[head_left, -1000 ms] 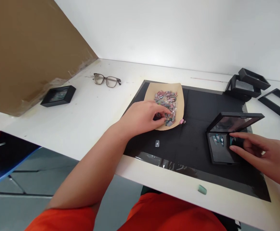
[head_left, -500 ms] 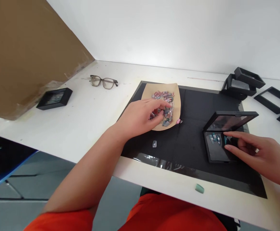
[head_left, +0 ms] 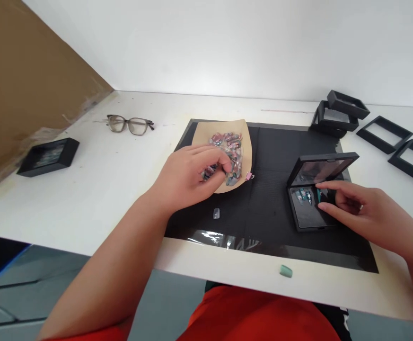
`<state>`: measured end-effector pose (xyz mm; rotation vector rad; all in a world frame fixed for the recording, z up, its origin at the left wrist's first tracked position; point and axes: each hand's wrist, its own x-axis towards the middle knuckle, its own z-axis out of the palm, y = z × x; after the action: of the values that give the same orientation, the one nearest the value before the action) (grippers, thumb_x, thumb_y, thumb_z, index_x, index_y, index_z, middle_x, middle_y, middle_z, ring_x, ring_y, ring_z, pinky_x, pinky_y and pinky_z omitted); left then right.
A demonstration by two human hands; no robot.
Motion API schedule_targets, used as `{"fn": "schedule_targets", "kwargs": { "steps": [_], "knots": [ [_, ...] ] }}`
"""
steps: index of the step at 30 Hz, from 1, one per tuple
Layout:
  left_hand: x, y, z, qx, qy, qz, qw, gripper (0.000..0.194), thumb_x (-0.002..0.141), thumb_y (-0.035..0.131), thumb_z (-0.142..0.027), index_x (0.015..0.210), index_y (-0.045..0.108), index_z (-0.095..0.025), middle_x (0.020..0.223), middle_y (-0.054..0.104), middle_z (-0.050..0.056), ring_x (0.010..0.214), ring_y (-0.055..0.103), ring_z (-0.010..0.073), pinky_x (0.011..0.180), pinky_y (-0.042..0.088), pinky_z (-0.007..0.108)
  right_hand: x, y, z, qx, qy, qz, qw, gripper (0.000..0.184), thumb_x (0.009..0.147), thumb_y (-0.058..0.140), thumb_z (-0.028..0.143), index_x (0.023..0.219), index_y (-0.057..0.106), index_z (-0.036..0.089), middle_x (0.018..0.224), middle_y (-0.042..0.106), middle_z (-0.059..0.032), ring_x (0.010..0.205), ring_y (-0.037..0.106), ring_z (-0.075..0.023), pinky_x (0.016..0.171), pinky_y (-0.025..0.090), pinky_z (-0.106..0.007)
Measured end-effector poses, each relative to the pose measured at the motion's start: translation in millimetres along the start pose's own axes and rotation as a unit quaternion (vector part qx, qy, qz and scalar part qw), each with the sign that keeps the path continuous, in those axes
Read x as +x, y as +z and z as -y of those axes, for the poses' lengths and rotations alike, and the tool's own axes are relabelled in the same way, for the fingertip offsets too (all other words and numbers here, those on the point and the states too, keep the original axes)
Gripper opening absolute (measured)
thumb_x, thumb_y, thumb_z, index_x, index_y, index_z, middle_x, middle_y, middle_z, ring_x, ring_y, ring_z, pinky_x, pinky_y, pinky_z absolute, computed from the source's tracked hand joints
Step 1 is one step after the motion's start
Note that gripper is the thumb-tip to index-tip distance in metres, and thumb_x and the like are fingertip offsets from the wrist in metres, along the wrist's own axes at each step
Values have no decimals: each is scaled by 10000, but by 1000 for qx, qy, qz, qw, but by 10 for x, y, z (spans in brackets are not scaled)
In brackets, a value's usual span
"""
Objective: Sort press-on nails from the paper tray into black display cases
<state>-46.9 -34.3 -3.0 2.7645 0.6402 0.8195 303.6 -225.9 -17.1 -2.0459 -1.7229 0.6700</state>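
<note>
My left hand is over a tan paper tray heaped with loose press-on nails, mostly pink, grey and teal. Its thumb and forefinger meet in a pinch; whatever is between them is hidden. On the right, my right hand reaches into a hinged black display case with its clear-windowed lid tilted up. Thumb and forefinger grip a teal press-on nail by its two ends. Left of it, several teal and silvery nails lie in a row in the case.
A black mat lies beneath tray and case. A clear nail and a green nail lie nearer me. Eyeglasses and a black case are left; stacked black cases and black frames are right.
The view has shifted slightly to the right. My left thumb and forefinger have closed together over the nails. My right hand stays at the teal nail in the case.
</note>
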Motion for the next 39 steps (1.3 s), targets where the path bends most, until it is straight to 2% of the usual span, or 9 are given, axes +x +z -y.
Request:
{"fn": "schedule_targets", "kwargs": {
  "steps": [8,13,19,23,27,30,34,36,39],
  "knots": [
    [-9,46,-27,-9,3,-4,1000,174,925,540,-160,867,683,-240,894,816,-22,878,786,185,795,593,301,-12,-16,11,-2,3,20,1000,670,930,640,848,1265,809,293,623,456,54,520,442,-157,499,401,-302],
    [4,25,-47,-3,-9,4,1000,171,941,541,-158,900,694,-223,910,821,-9,839,776,169,786,588,292,-13,-30,11,-4,5,34,999,564,974,622,787,1206,826,316,594,496,45,494,459,-157,489,384,-307],
    [20,14,-93,-15,-2,12,1000,173,935,534,-164,898,692,-222,904,815,-8,854,775,172,782,585,290,-18,14,70,2,-27,-13,1000,471,984,649,671,1243,832,322,591,457,55,502,444,-155,490,401,-299],
    [19,6,-119,-46,-2,22,999,174,930,513,-172,902,676,-228,899,810,-5,834,770,179,789,597,307,-35,1,99,0,-46,-38,998,363,975,659,596,1098,847,311,571,476,47,496,438,-152,482,406,-291],
    [-3,9,-129,-70,-7,33,997,147,897,507,-185,889,642,-241,898,808,5,824,763,199,786,603,348,-52,-38,47,-13,-31,-32,999,295,955,627,517,888,814,299,672,686,-23,548,551,-190,483,451,-314],
    [-11,33,-141,-76,-2,23,997,132,880,509,-177,864,615,-255,873,802,-2,800,749,199,757,593,357,-52,-43,18,-2,-31,2,1000,289,951,628,491,948,859,318,840,812,-51,628,665,-232,510,504,-335],
    [5,68,-154,-75,63,-24,995,153,883,519,-131,870,605,-258,957,827,-7,917,772,203,943,628,395,-49,-37,29,-9,-23,-22,999,317,975,615,480,1099,880,356,724,753,-24,515,544,-200,457,438,-327],
    [10,75,-153,-54,80,-52,994,144,883,532,-140,854,609,-258,1051,845,-3,1042,784,226,1075,609,440,-52,-38,34,-8,-24,-23,999,268,966,626,467,1011,855,335,697,725,-26,511,525,-196,458,432,-326],
    [5,75,-144,-32,87,-70,993,130,866,552,-151,832,612,-262,1132,852,1,1199,766,262,1126,596,466,-66,-23,33,-7,-22,-7,1000,245,961,620,454,888,800,306,807,776,-53,598,609,-218,510,480,-335]
  ]
}}
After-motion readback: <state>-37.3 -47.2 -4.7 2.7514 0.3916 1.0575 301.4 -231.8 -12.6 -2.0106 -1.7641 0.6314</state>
